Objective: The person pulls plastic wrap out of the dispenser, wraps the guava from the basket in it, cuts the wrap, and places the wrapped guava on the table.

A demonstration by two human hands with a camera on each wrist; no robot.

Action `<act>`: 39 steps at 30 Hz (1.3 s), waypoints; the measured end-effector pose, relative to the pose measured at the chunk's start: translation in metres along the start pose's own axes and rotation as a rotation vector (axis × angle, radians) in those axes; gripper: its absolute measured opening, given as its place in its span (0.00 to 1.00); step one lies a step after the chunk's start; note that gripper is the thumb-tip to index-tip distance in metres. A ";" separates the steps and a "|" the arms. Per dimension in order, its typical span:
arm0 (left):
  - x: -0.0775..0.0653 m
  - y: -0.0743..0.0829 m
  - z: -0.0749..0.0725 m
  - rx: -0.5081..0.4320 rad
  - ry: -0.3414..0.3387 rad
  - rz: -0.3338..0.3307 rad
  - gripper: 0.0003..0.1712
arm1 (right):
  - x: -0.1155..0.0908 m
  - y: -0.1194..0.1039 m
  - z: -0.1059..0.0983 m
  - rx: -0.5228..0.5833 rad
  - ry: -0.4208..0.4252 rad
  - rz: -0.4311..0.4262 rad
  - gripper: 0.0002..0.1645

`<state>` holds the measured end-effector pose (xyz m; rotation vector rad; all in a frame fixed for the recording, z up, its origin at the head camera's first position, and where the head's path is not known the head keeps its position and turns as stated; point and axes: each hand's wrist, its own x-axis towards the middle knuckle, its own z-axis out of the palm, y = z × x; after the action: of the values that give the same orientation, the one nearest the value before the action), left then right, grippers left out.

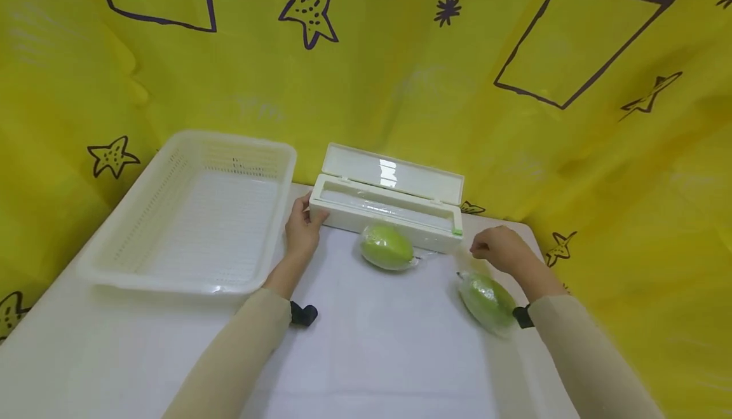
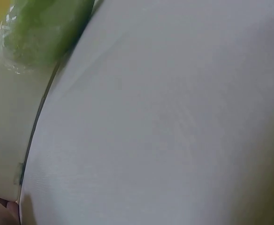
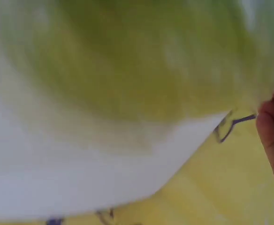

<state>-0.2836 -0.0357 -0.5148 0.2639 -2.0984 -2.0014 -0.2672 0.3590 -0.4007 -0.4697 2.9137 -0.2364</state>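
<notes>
My left hand (image 1: 303, 225) grips the left end of a long white cling film dispenser (image 1: 374, 220), whose lid stands open at the back. Against the front of the dispenser lies a green mango (image 1: 387, 247) wrapped in clear film; part of it shows in the left wrist view. My right hand (image 1: 500, 247) is off the dispenser's right end, fingers curled and fingertips together. It seems to pinch the clear film around a second wrapped green mango (image 1: 486, 301), just below the hand. This mango is large and blurred in the right wrist view, where the fingertips (image 3: 264, 117) meet at its wrap.
A white plastic basket (image 1: 274, 215) with slotted walls stands at the left of the white table (image 1: 389, 355). A yellow curtain (image 1: 366, 88) with drawn stars and frames hangs behind the table and along its right side.
</notes>
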 end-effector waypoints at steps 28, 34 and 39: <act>-0.068 0.034 0.029 0.257 -0.373 0.036 0.47 | 0.008 -0.107 0.033 0.322 -0.016 -0.230 0.32; -0.068 0.037 0.022 0.406 -0.493 0.134 0.40 | 0.002 -0.107 0.035 0.247 0.040 -0.159 0.33; -0.074 0.042 0.021 0.525 -0.529 0.324 0.35 | -0.007 -0.107 0.037 0.141 0.207 -0.101 0.08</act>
<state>-0.2181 0.0075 -0.4768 -0.5522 -2.7410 -1.4066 -0.2214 0.2560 -0.4153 -0.6030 3.0463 -0.5310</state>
